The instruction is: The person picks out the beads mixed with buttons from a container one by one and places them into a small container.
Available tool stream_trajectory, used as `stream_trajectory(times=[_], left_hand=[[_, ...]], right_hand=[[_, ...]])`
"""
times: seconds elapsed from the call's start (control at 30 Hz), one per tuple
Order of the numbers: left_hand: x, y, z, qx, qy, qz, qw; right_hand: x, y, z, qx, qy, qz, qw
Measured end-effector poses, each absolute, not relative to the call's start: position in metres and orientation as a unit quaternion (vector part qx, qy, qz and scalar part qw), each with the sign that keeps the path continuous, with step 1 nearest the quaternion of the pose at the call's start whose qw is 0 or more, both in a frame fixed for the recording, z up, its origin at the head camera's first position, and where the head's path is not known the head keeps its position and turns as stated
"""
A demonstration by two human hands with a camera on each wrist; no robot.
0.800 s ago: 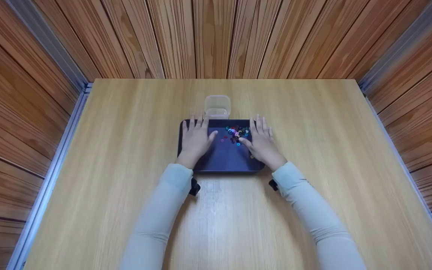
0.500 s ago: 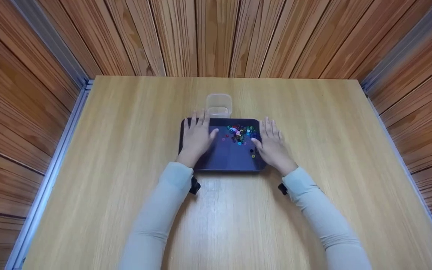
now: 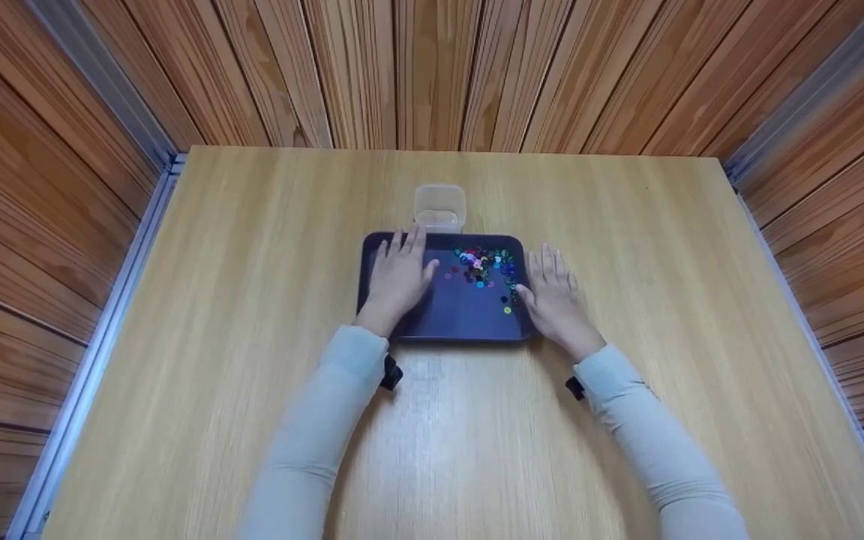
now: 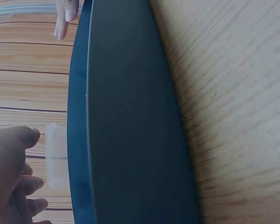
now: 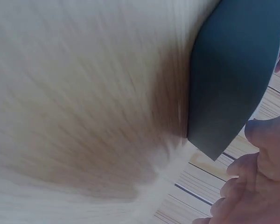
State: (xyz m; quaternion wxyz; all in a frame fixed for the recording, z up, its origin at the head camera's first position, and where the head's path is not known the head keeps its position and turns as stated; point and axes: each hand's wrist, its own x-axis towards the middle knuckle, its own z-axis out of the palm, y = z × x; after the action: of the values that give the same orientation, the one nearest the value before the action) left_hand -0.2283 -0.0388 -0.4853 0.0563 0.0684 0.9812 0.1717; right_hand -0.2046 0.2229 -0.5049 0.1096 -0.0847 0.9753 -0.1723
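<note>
A dark blue rectangular tray (image 3: 462,321) lies on the table. Small shiny colored discs, like sequins (image 3: 478,262), are scattered in its far right part, with a few trailing down the right side. My left hand (image 3: 400,281) is over the tray's left part, fingers extended toward the far rim. At the right rim is my right hand (image 3: 556,304), fingers straight and thumb by the edge. In the left wrist view, the left hand (image 4: 11,172) appears beside the tray's wall (image 4: 130,112), holding nothing. The right hand (image 5: 266,172) likewise shows nothing held. Whether either hand touches the tray, I cannot tell.
A clear plastic container (image 3: 440,206) stands just beyond the tray's far rim. Beneath everything is a light wooden table (image 3: 252,315), with wood-plank walls (image 3: 432,75) behind and at both sides.
My right hand has moved right, from over the tray to its right rim, uncovering more discs along that side. The left hand has stayed nearly in place.
</note>
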Motion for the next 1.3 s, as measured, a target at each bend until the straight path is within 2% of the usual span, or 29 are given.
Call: stream_trajectory(times=[0.6,0.97,1.3], left_hand=[[-0.227,-0.032,-0.490,0.094,0.971,0.218,0.008],[-0.227,-0.017,-0.496,0.055,0.937,0.344,0.021],[-0.230,0.004,-0.510,0.015,0.898,0.436,0.053]], right_hand=[[-0.201,0.222,-0.510,-0.082,0.976,-0.169,0.113],[-0.198,0.224,-0.514,-0.078,0.973,-0.175,0.127],[-0.197,0.225,-0.517,-0.086,0.972,-0.193,0.101]])
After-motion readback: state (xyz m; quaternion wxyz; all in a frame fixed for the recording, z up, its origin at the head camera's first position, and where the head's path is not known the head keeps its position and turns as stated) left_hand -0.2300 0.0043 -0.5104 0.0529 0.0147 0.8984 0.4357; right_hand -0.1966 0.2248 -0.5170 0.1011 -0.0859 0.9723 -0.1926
